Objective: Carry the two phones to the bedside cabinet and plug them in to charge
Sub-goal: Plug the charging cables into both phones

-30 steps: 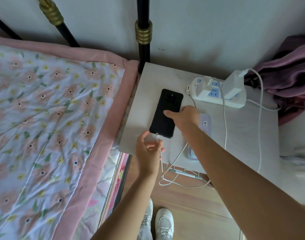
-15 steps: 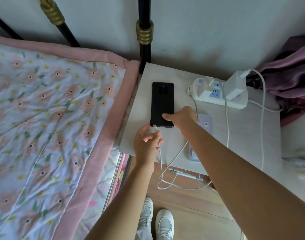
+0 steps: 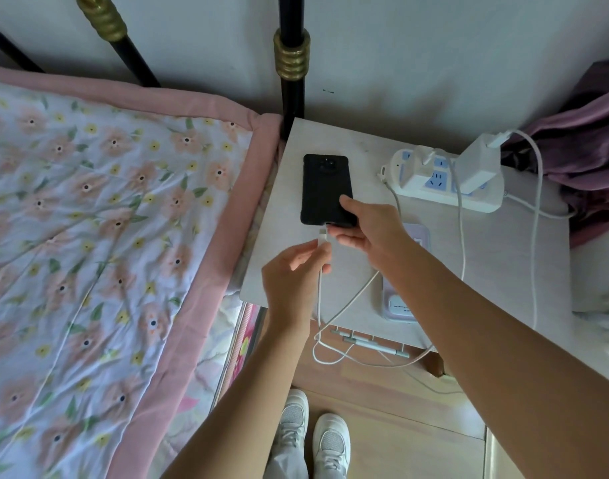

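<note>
A black phone [image 3: 323, 183] lies face down on the pale bedside cabinet [image 3: 496, 257], its camera end towards the wall. My right hand [image 3: 368, 226] grips the phone's near right corner. My left hand [image 3: 296, 271] pinches the white plug of a charging cable [image 3: 322, 236], whose tip sits just short of the phone's bottom edge. A second phone in a lilac case [image 3: 396, 302] lies on the cabinet, mostly hidden under my right forearm. A white power strip [image 3: 430, 183] with a white charger block [image 3: 477, 167] sits at the cabinet's back.
A bed with a floral quilt [image 3: 99, 236] borders the cabinet on the left, behind it a black bed post [image 3: 292, 63]. Purple cloth [image 3: 586, 133] lies at the right. Loose white cables [image 3: 344, 354] hang over the cabinet's front edge above the wooden floor and my white shoes [image 3: 313, 440].
The black phone has been turned straight and slid towards the wall. My right hand now grips its near corner, and my left hand has brought the plug up to its bottom edge.
</note>
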Tool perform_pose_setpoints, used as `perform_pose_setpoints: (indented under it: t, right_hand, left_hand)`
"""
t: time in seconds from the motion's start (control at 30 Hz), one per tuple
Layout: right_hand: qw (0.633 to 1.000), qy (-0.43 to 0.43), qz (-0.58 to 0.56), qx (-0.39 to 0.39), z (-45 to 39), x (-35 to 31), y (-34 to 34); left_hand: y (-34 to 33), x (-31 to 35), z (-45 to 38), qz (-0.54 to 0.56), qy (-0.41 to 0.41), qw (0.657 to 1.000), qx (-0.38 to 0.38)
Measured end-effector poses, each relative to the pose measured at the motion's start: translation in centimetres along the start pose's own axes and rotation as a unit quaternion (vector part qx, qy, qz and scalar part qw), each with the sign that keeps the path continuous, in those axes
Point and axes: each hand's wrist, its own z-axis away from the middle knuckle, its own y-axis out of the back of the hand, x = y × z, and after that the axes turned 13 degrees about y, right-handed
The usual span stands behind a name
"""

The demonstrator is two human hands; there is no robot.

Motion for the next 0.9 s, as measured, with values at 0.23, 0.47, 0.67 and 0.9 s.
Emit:
perform_pose_setpoints:
  t: [0.23, 0.47, 0.67, 0.9]
  right_hand:
    - [0.994, 0.008, -0.105, 0.006, 0.8, -0.6, -1.2]
    - [0.994, 0.01, -0.11, 0.006, 1.3, 0.2, -1.0]
    - [0.995, 0.009, -0.103, 0.012, 1.6, 0.4, -1.0]
    - [0.994, 0.008, -0.11, 0.0, 1.8, 0.8, -0.8]
  left_hand:
    - [-0.7, 2.0, -0.2, 0.011, -0.024, 1.0, 0.004]
    - [-0.3, 2.1, 0.0, -0.007, -0.022, 1.0, -0.005]
    - [-0.3, 2.2, 0.3, -0.02, -0.004, 1.0, -0.002]
    - [-0.1, 2.4, 0.5, -0.018, 0.02, 0.999, -0.019]
